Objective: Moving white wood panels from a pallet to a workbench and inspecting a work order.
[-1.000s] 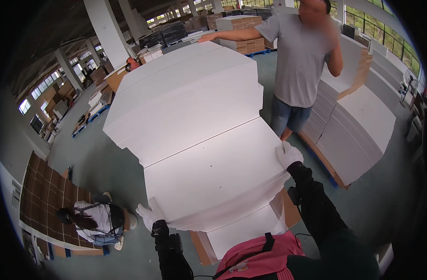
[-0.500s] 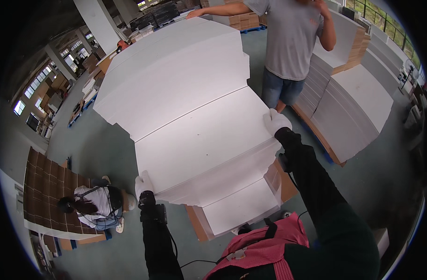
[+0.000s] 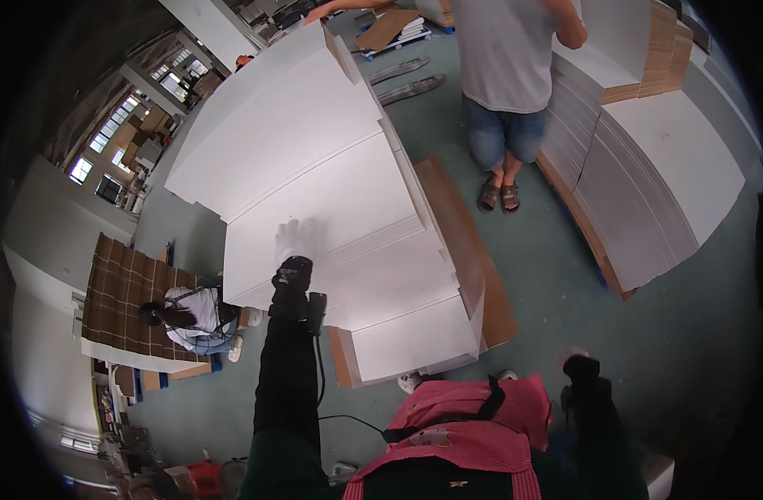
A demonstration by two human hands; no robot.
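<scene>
A large stepped stack of white boards (image 3: 348,185) spreads out in front of me, its lower steps closest to my body. My left hand (image 3: 295,240), in a white glove, lies palm down with fingers spread on the front upper step. My right hand (image 3: 577,360) is off the stack, low at my right side over the floor. Its fingers are blurred and partly hidden behind the dark cuff. The lowest white step (image 3: 415,340) sits just ahead of my pink apron.
A co-worker in a grey shirt (image 3: 505,50) stands beyond the stack, one arm reaching to its far end. Another stack of white boards (image 3: 669,158) is on the right. Brown cardboard (image 3: 473,258) sticks out beneath my stack. A person (image 3: 194,312) crouches at left by brown cartons (image 3: 135,287).
My right hand has left the stack's right edge and dropped to my side. My left hand has moved from the left corner onto the top surface. The view has shifted.
</scene>
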